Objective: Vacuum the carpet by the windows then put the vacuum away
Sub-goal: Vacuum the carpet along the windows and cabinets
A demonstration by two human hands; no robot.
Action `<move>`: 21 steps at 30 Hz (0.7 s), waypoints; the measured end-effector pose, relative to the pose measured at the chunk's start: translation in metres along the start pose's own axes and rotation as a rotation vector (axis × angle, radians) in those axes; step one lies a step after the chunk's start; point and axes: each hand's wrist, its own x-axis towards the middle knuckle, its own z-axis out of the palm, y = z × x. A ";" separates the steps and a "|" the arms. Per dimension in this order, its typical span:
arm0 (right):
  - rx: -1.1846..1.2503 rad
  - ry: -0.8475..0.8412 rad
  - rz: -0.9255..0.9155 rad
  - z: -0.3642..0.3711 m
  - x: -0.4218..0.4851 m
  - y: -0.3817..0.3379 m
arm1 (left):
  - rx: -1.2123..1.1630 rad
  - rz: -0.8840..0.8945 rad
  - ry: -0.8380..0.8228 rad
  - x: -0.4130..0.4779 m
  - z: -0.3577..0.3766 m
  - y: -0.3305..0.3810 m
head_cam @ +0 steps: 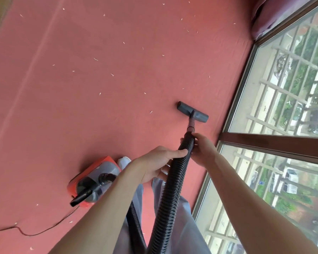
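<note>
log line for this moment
vacuuming | left hand: grips hose | right hand: grips hose end | floor head: on carpet | scraps: scattered ahead

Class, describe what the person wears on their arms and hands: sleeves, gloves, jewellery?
The left forearm and right forearm are bare; no sleeve is in view. The left hand and right hand wear no gloves, and no watch, bracelet or ring shows.

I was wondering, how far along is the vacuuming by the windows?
Seemingly early. Done: the carpet strip along the window looks scrap-free. In hand: left hand and right hand grip the hose, nozzle on the carpet. Left: pale scraps ahead, then putting the vacuum away.
</note>
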 end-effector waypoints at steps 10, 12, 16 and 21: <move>-0.192 -0.027 -0.017 0.036 -0.031 0.015 | -0.130 0.044 -0.012 -0.065 -0.009 -0.018; -0.242 -0.026 -0.007 0.047 -0.039 0.021 | -0.172 0.064 0.036 -0.074 0.000 -0.027; -0.351 -0.035 0.034 0.065 -0.046 0.036 | -0.226 0.084 0.138 -0.086 0.012 -0.051; -0.460 -0.010 0.008 0.064 -0.036 0.064 | -0.297 0.089 0.171 -0.090 0.008 -0.085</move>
